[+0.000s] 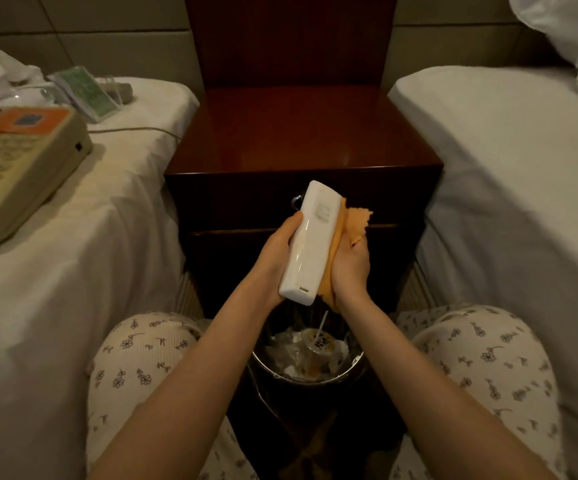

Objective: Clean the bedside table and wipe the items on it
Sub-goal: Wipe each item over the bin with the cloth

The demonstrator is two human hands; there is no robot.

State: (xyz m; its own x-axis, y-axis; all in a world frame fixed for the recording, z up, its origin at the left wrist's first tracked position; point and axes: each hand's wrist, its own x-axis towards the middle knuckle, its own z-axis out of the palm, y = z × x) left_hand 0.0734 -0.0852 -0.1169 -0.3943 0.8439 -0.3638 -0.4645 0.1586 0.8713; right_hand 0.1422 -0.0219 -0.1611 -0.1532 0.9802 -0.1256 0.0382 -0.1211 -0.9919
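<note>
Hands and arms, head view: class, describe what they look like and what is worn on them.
The left forearm and right forearm are bare; no sleeve shows. The left hand and right hand wear no gloves; no watch, bracelet or ring is visible.

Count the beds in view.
2. The left bed lies left of the bedside table and carries the telephone. The right bed lies on the table's other side. The frame edges may hide more.
</note>
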